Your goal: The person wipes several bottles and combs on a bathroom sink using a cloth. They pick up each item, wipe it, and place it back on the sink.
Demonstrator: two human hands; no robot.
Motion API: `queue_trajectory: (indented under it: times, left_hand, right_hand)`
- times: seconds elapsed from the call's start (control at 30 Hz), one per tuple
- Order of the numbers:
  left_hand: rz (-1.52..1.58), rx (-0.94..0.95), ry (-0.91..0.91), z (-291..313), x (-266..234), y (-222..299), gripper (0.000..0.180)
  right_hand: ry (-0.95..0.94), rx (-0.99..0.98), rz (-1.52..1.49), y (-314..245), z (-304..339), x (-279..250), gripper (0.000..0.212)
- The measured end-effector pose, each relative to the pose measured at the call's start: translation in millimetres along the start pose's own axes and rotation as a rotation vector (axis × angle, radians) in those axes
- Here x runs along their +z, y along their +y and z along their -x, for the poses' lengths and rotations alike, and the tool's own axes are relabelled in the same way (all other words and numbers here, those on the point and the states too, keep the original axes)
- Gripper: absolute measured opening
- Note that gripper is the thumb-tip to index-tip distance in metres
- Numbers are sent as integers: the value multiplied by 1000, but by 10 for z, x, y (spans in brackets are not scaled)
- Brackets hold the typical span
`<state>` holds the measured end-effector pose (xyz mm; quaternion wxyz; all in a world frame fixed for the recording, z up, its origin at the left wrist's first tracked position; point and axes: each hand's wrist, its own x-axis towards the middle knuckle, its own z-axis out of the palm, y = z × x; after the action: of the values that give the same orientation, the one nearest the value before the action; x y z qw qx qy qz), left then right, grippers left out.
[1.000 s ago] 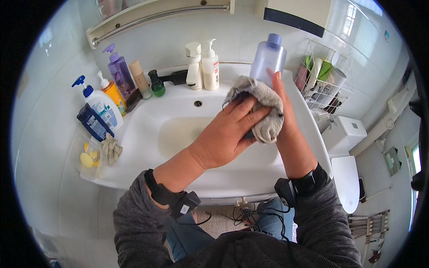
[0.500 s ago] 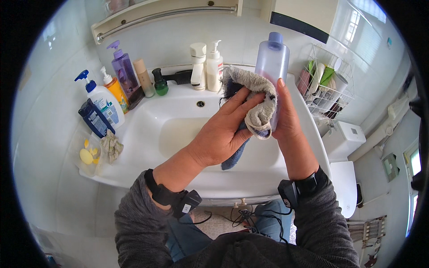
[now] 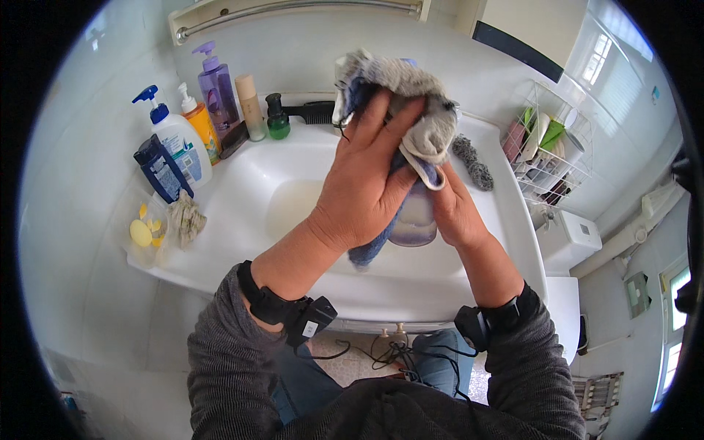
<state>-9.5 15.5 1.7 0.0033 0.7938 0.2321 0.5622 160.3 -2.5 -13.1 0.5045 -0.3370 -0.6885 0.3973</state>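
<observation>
My left hand (image 3: pixel 361 189) is closed on a grey and blue cloth (image 3: pixel 431 136) and presses it over the upper part of a translucent bluish bottle (image 3: pixel 414 224). One blue end of the cloth dangles below my left palm. My right hand (image 3: pixel 460 211) grips the bottle's right side; the cloth partly hides its fingers. Only the rounded base of the bottle shows well, tilted toward me. Both hands are above the white washbasin (image 3: pixel 506 242), which holds some cloudy water.
Pump bottles stand along the left rim, among them a purple bottle (image 3: pixel 218 92) and a white bottle (image 3: pixel 183 150). A black comb (image 3: pixel 314 112) lies at the back. A steel-wool scourer (image 3: pixel 473 163) rests on the right rim. A wire basket (image 3: pixel 546 147) hangs at the right.
The bottle has tipped, so its base now faces me and its blue cap is mostly covered. The cloth and both hands have moved up a little. The scourer has come into view.
</observation>
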Motion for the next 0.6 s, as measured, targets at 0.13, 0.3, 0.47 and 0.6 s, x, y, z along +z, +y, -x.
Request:
queue_trajectory:
  times: [0.13, 0.3, 0.47, 0.6]
  left_hand:
    - [52, -19, 66, -49, -6, -22, 56]
    - [-36, 159, -100, -3, 71, 113, 54]
    - [226, 92, -226, 62, 137, 184, 53]
    - [572, -131, -278, 97, 147, 213, 44]
  right_hand:
    - [2, -58, -1, 46, 28, 40, 54]
    - [264, 164, -473, 104, 24, 8, 51]
    - [294, -7, -483, -13, -120, -169, 60]
    - [391, 44, -747, -147, -97, -265, 87]
